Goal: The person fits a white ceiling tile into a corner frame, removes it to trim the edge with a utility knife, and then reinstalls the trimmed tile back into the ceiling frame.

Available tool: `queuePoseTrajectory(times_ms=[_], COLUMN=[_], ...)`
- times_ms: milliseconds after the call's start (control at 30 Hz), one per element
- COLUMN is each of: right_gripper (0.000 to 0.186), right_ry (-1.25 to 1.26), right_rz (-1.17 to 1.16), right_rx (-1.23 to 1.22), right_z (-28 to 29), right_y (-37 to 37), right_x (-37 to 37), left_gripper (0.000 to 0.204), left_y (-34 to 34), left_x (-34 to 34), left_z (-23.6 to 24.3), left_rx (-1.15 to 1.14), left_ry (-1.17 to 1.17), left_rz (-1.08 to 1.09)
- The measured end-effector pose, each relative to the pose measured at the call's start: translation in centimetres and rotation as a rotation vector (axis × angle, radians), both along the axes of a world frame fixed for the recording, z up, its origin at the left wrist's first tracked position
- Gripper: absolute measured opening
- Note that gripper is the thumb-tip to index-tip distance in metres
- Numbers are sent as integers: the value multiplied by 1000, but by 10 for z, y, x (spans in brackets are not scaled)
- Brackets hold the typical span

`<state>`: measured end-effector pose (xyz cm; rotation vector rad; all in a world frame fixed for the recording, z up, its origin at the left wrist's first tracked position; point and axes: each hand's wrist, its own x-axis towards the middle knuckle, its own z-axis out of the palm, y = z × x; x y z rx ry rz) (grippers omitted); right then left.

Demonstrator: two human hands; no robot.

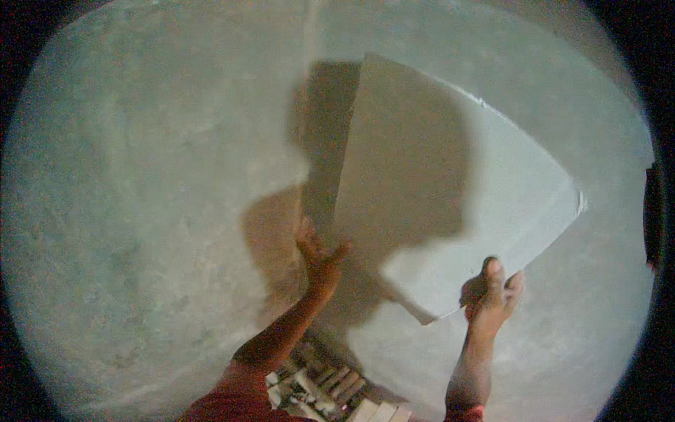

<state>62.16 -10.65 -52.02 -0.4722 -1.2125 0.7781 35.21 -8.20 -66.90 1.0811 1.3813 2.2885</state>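
A large flat white board (520, 190) stands tilted in front of a pale wall, its upper right corner a little frayed. My left hand (321, 264) is at its lower left edge, thumb toward the face and fingers spread on the outer side. At the lower right edge my right hand (496, 295) grips the board, thumb on the front and the other fingers partly hidden. A dark shadow of a head and arm covers much of the board's left part and hides detail around my left hand.
Pale, blotchy wall (176, 176) surrounds the board, with a vertical line like a corner on its left. Below, between my arms, lies a cluster of light blocks and rod-like pieces (337, 387), too blurred to name. A dark object (651, 214) shows at the far right.
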Motion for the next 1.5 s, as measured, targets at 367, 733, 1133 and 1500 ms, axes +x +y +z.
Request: queuePoseTrajectory(times_ms=[367,733,1133,1500], right_gripper=[38,29,33,34], right_ry=[-316,-397,-341,-131], right_rz=[-307,-274,-967,-888], right_rx=[688,1005,1136,994], right_z=[198,353,352,318], right_y=[35,56,142,84], right_x=[-201,-336,-340,-329], left_gripper=[124,128,134,127], left_y=[5,25,136,75], left_x=[-105,-238,-236,-209], left_z=[292,467,478,451], left_rx=[582,799,888,750], left_ry=[362,-53,-144,-189], left_rz=[57,-554,-525,-429])
